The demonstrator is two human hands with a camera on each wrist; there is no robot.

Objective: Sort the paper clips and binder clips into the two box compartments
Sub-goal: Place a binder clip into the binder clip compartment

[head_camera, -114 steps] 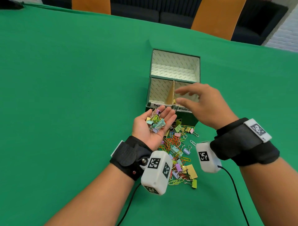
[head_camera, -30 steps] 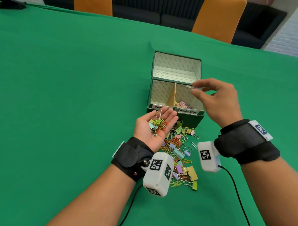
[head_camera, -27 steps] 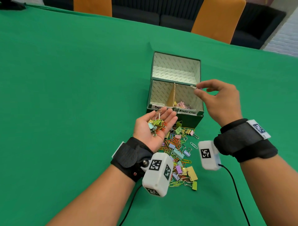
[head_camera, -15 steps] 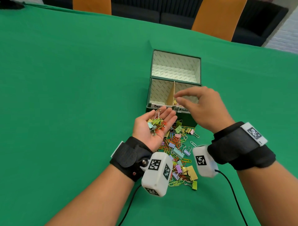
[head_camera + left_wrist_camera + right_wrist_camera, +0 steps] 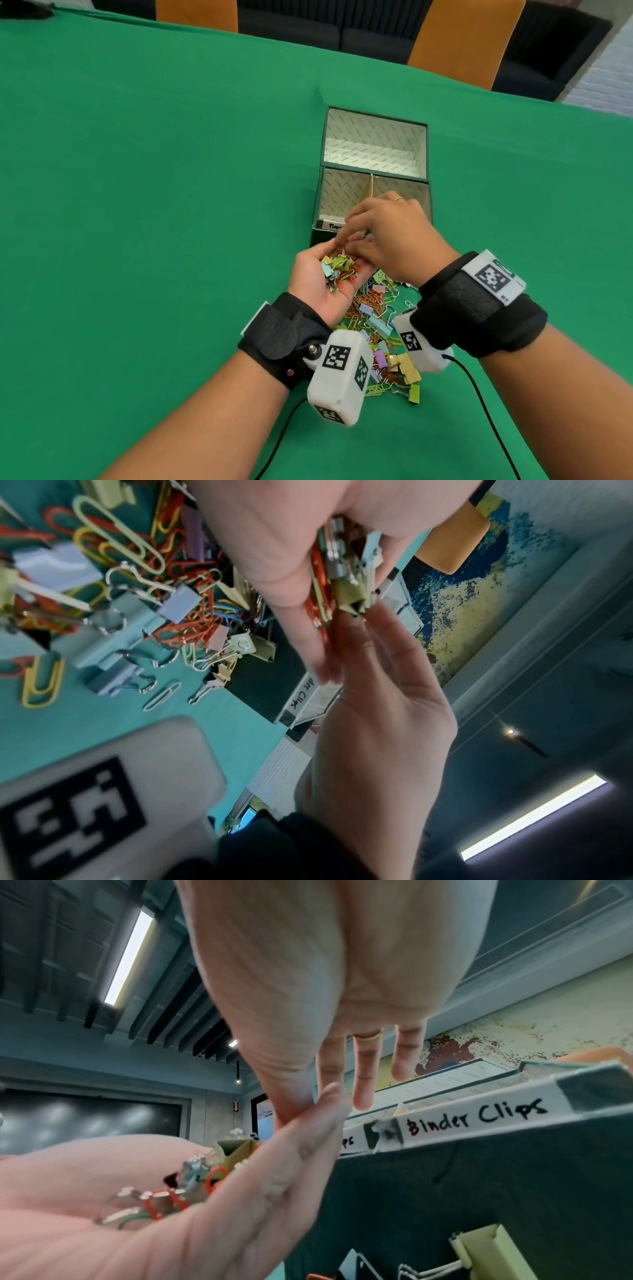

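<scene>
My left hand (image 5: 308, 274) lies palm up in front of the box, carrying a small heap of mixed clips (image 5: 339, 269) on relaxed fingers. My right hand (image 5: 394, 233) reaches over it. Its fingertips (image 5: 342, 631) touch an olive binder clip (image 5: 349, 596) in the heap; whether they pinch it is unclear. The green box (image 5: 317, 202) stands open behind, split by a cardboard divider (image 5: 370, 186). The right half is labelled "Binder Clips" (image 5: 476, 1115). My right hand hides the inside of that half. A pile of coloured paper clips and binder clips (image 5: 373, 315) lies on the green cloth under my wrists.
The box lid (image 5: 373, 137) stands up behind the compartments. Wrist camera cables (image 5: 479, 394) trail toward me. Two orange chairs (image 5: 459, 37) stand at the table's far edge. Bare green cloth (image 5: 137, 205) spreads left and right.
My right hand has come back from above the binder clip compartment, where it pinched a clip, down to the left palm. The left hand has stayed in place.
</scene>
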